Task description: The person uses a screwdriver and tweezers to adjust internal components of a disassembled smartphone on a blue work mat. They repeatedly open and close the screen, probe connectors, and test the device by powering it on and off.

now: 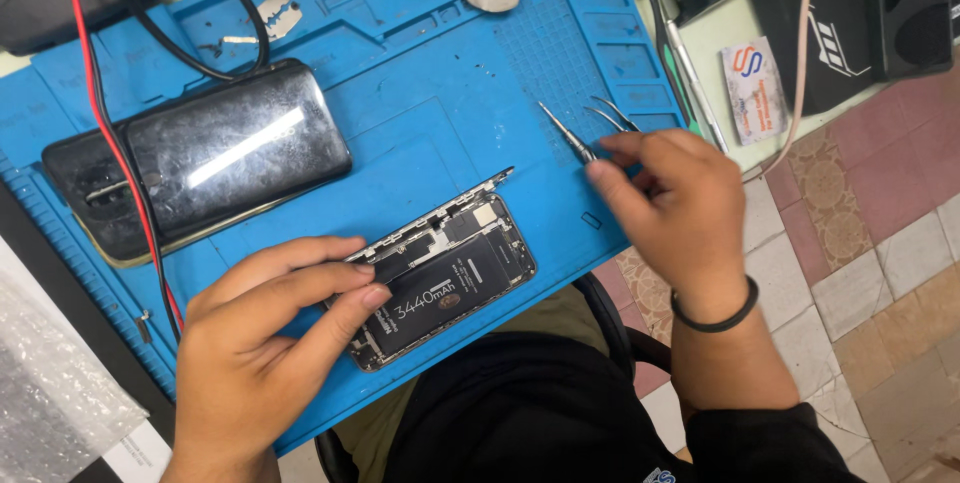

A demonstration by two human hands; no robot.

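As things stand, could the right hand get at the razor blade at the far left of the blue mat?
Probably, but not freely. The right hand is holding tweezers at the mat's right edge, while the razor blade lies far across the blue mat, beyond black cables. Nothing covers it.
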